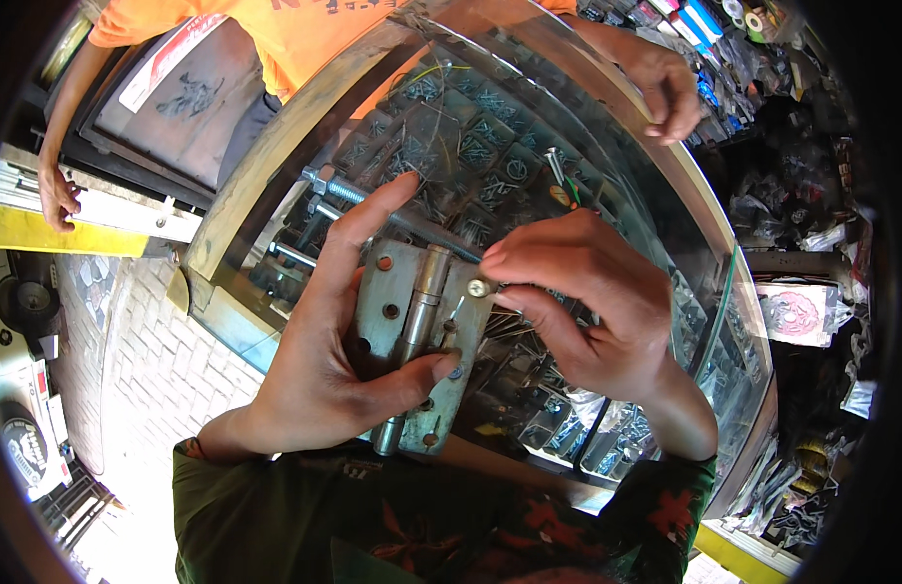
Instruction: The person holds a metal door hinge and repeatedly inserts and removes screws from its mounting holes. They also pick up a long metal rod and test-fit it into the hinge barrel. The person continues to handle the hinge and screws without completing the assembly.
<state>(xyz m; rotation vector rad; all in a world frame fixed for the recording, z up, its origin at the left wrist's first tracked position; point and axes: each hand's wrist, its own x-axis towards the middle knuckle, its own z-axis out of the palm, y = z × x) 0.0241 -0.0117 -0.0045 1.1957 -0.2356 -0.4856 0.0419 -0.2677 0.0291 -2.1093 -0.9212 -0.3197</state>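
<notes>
A large worn metal hinge (424, 302) is held up over the glass counter by my left hand (315, 360). The thumb presses on its right leaf, and the index finger stretches out past the far edge. Several holes show along both leaves. My right hand (602, 302) is closed in a pinch at a brass-coloured screw (479, 288), whose head sits at the top hole of the right leaf. Its shank is hidden. Just beyond the hinge, a long threaded bolt (354, 193) with a nut runs diagonally, partly covered by my left index finger.
Under the counter's glass (539, 68) are compartments of screws (485, 131). More bolts (295, 255) show at the left. A person in an orange shirt (310, 39) stands across, one hand (665, 92) over the counter's far right edge. Packaged goods (801, 195) crowd the right.
</notes>
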